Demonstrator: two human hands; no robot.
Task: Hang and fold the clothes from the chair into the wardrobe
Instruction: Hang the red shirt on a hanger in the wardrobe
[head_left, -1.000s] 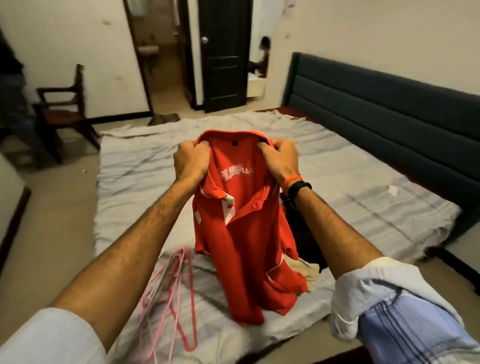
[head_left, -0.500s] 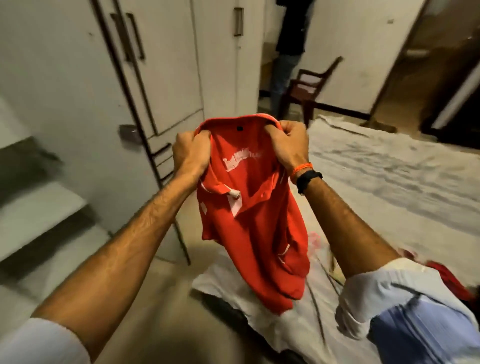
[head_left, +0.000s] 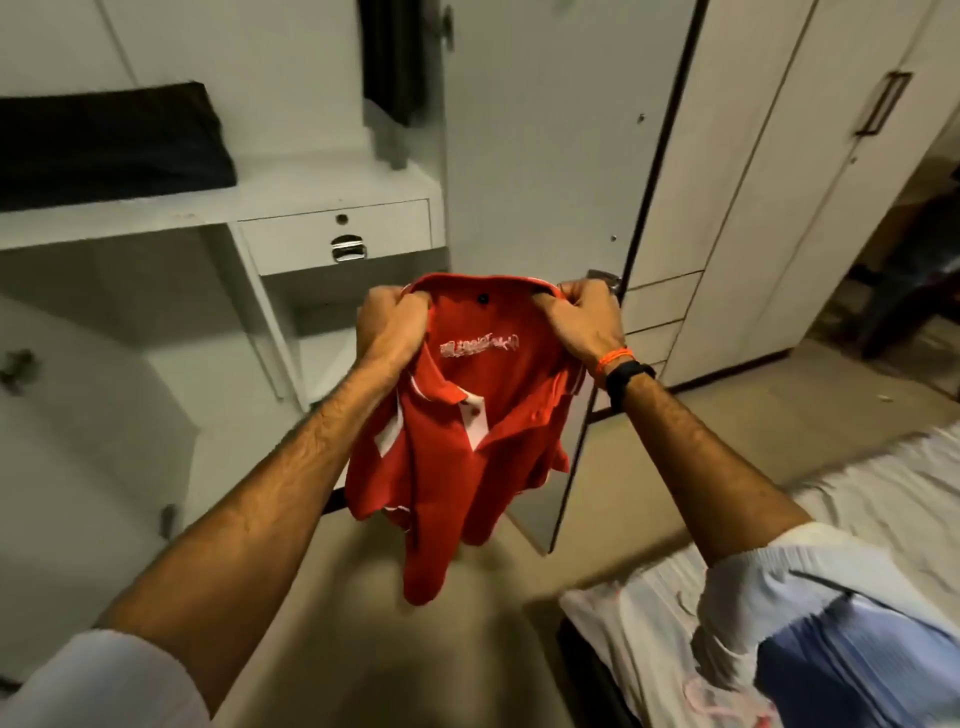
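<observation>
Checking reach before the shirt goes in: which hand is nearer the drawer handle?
Left. The left hand grips the shirt collar just below and right of the drawer handle; the right hand grips the collar's other end, farther right.

Left hand (head_left: 390, 327) and right hand (head_left: 582, 317): fingertips buried in the red shirt (head_left: 467, 441) collar, grip detail not readable. White print under the collar is too smeared to read. Black folded garment (head_left: 109, 140) on the wardrobe shelf (head_left: 332, 187) runs off the frame's left edge. Dark hanging item (head_left: 400, 57) is cut by the top edge, type unclear. Bed (head_left: 649, 623) is cropped at the right and bottom edges; pink shapes on its sheet are blurred. Dark object (head_left: 914, 291) at the far right is too dim to identify.
</observation>
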